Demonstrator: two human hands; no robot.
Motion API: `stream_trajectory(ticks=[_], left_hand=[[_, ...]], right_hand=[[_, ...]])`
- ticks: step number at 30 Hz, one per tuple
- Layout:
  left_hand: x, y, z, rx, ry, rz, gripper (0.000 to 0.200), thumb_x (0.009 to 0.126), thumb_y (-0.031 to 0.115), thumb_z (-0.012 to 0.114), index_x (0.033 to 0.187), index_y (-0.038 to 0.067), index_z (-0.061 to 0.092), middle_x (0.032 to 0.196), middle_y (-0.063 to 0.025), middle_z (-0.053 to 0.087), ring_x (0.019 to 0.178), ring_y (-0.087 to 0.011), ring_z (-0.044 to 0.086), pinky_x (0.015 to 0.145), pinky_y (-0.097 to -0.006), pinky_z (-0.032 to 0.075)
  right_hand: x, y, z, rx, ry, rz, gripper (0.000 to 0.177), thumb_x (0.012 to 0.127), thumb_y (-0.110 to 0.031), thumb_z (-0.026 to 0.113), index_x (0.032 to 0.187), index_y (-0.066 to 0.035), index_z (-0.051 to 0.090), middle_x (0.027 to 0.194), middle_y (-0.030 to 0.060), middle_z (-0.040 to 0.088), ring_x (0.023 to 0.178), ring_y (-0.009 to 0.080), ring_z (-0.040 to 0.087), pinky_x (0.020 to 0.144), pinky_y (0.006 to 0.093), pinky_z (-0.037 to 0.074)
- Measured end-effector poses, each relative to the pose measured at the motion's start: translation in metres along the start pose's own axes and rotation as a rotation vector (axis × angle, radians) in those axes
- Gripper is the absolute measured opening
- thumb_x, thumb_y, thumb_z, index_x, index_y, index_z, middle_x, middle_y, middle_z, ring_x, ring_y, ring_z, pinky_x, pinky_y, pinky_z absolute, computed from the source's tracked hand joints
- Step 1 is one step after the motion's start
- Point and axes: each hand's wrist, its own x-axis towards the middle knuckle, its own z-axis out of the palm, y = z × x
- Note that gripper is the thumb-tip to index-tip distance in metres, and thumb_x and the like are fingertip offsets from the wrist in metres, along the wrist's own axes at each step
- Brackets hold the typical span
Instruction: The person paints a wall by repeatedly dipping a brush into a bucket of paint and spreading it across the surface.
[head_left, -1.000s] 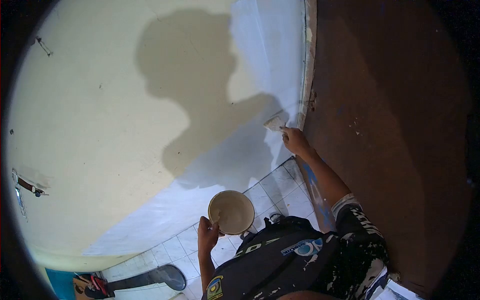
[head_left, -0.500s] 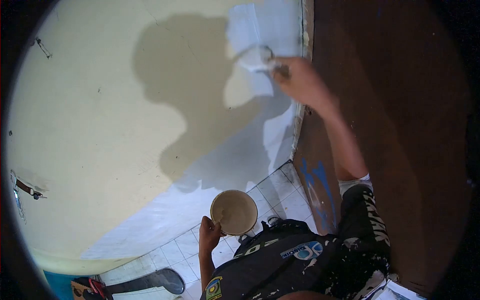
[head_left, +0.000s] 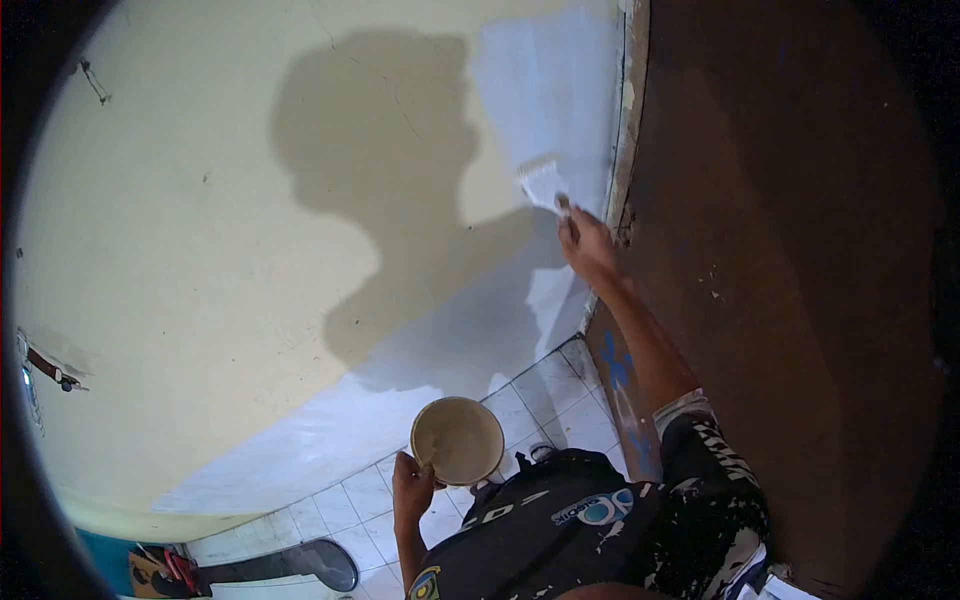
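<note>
My right hand (head_left: 588, 243) is closed round the handle of a paintbrush (head_left: 543, 186), whose wide bristles point up and left against the wall. White paint covers the brush head. Around it the wall (head_left: 230, 280) carries a fresh white patch (head_left: 560, 90) beside the door frame, next to older cream paint. Lower down, my left hand (head_left: 413, 488) grips the near left rim of a round bucket (head_left: 458, 441), thumb over the edge. Pale paint residue coats the inside of the bucket.
A brown door (head_left: 760, 250) stands at the right, with its frame (head_left: 628, 110) along the wall's edge. White floor tiles (head_left: 545, 385) run below. At lower left lie a dark long-handled object (head_left: 290, 568) and a cardboard box (head_left: 150, 575). My shadow falls across the wall.
My right hand has come down the wall with the paintbrush, from the upper white patch to lower beside the frame. The bucket in my left hand sits slightly lower and further left in view.
</note>
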Motion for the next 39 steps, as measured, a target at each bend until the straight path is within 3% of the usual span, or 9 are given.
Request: stream_trajectory(ticks=[7,11,13,22,24,27,31,35,39], left_hand=[[0.005,0.024,-0.003,0.064,-0.107,0.009,0.028,0.092,0.012,0.065,0.089,0.000,0.039,0.077,-0.0181,0.058,0.061,-0.0281,0.070,0.049,-0.0376,0.055],[0.006,0.001,-0.004,0.238,-0.072,0.071,0.029,0.090,0.015,0.067,0.089,0.001,0.041,0.076,-0.0166,0.057,0.066,-0.0262,0.064,0.059,-0.0390,0.052],[0.009,-0.005,-0.006,0.219,-0.054,0.041,0.029,0.089,0.015,0.067,0.089,0.001,0.042,0.076,-0.0160,0.057,0.068,-0.0256,0.061,0.062,-0.0391,0.051],[0.009,-0.014,-0.003,0.134,-0.069,-0.034,0.028,0.088,0.014,0.067,0.089,0.000,0.044,0.076,-0.0155,0.055,0.068,-0.0255,0.056,0.064,-0.0398,0.048],[0.012,-0.022,-0.005,0.079,-0.072,-0.040,0.027,0.088,0.014,0.067,0.088,0.001,0.044,0.076,-0.0147,0.055,0.069,-0.0240,0.057,0.063,-0.0395,0.048],[0.008,-0.024,-0.007,-0.001,-0.055,-0.078,0.026,0.088,0.013,0.067,0.088,0.000,0.044,0.075,-0.0139,0.054,0.069,-0.0227,0.057,0.062,-0.0388,0.048],[-0.004,-0.009,-0.014,0.115,0.005,-0.019,0.025,0.088,0.012,0.068,0.088,0.000,0.045,0.074,-0.0132,0.053,0.069,-0.0218,0.056,0.060,-0.0382,0.047],[-0.006,-0.017,-0.014,0.292,0.073,0.076,0.025,0.087,0.011,0.068,0.087,0.000,0.046,0.075,-0.0136,0.054,0.068,-0.0223,0.055,0.060,-0.0384,0.047],[-0.010,-0.014,-0.011,0.034,0.055,-0.083,0.026,0.087,0.012,0.068,0.087,0.000,0.045,0.076,-0.0155,0.055,0.067,-0.0243,0.055,0.060,-0.0394,0.046]], right_hand=[[-0.102,0.067,0.025,-0.176,-0.414,0.264,0.034,0.090,-0.014,0.060,0.121,-0.001,0.063,0.090,0.0252,0.066,0.085,0.0442,0.064,0.078,0.0526,0.052],[-0.074,0.060,0.036,-0.181,-0.456,0.263,0.030,0.088,-0.013,0.061,0.115,-0.001,0.065,0.089,0.0272,0.067,0.087,0.0449,0.064,0.079,0.0527,0.052],[-0.039,0.053,0.036,-0.248,-0.353,0.101,0.025,0.086,-0.013,0.062,0.108,-0.002,0.067,0.087,0.0271,0.067,0.086,0.0440,0.065,0.079,0.0529,0.052],[0.078,-0.134,-0.104,0.071,-0.233,0.171,0.026,0.091,-0.009,0.062,0.115,-0.001,0.067,0.083,0.0252,0.067,0.078,0.0399,0.068,0.074,0.0437,0.053],[0.088,-0.161,-0.118,-0.008,-0.053,0.051,0.028,0.092,-0.008,0.060,0.119,-0.002,0.064,0.087,0.0238,0.068,0.079,0.0393,0.068,0.075,0.0447,0.053],[0.080,-0.116,-0.073,0.020,0.158,-0.209,0.031,0.092,-0.008,0.059,0.123,-0.002,0.061,0.097,0.0232,0.067,0.081,0.0393,0.067,0.075,0.0456,0.054],[-0.011,-0.009,0.033,-0.049,0.125,-0.194,0.036,0.091,-0.011,0.062,0.126,-0.004,0.059,0.096,0.0247,0.063,0.079,0.0412,0.064,0.072,0.0514,0.054],[-0.137,0.075,0.084,-0.180,-0.267,0.168,0.037,0.094,-0.019,0.060,0.129,-0.007,0.059,0.092,0.0238,0.063,0.076,0.0426,0.064,0.072,0.0535,0.054],[-0.172,0.099,0.081,-0.180,-0.491,0.354,0.036,0.094,-0.020,0.057,0.128,-0.008,0.060,0.093,0.0244,0.066,0.080,0.0437,0.064,0.077,0.0541,0.053]])
